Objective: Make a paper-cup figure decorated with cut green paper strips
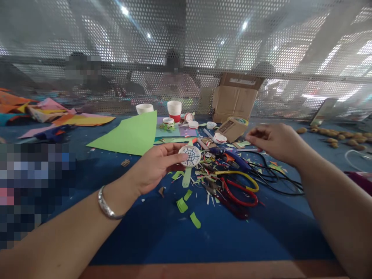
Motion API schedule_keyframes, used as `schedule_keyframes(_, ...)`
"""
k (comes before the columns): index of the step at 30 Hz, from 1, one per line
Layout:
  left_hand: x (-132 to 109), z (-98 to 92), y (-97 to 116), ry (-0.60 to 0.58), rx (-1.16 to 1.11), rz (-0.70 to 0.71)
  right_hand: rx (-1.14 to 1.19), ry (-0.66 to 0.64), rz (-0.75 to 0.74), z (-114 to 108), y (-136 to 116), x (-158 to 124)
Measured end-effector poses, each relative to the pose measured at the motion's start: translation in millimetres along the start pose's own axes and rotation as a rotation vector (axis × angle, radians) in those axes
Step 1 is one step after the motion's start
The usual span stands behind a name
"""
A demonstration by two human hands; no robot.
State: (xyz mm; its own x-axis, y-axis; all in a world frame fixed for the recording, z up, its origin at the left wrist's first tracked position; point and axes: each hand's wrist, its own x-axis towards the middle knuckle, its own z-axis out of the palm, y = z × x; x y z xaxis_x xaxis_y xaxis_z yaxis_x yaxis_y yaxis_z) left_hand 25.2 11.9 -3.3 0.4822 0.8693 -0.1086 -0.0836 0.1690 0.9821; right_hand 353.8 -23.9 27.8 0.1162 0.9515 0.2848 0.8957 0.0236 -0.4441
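Note:
Between the thumb and fingers of my left hand (158, 166) is a round white paper disc (190, 155) with a blue grid drawn on it and a green paper strip (186, 177) hanging below. My right hand (269, 140) hovers right of a torn cardboard piece (232, 129), its fingertips drawn together; whatever they hold, if anything, is too small to make out. Under and between the hands lie paper scraps (207, 178), a blue glue gun (240, 159) with a black cord, yellow-handled scissors (241, 176) and red-handled scissors (242, 193).
A large green sheet (128, 133) lies left, beyond it coloured paper (72, 118). Stacked paper cups (174, 110) and an open cardboard box (235, 99) stand near the perforated metal screen (186, 46). Brown nut-like lumps (337, 135) are at right.

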Motion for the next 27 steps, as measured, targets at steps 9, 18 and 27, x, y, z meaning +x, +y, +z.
schedule_keyframes(9, 2.6, -8.2, 0.2, 0.109, -0.05, 0.055, -0.179, -0.211, 0.044, 15.5, 38.0, 19.2)
schedule_keyframes(18, 1.1, -10.1, 0.1, 0.118, -0.055, 0.111, -0.066, -0.403, 0.023, 30.8, 19.8, 11.9)
schedule_keyframes(27, 6.9, -12.2, 2.0, 0.141, -0.104, 0.089, 0.344, -0.467, 0.225, 35.7, 12.8, 7.2)
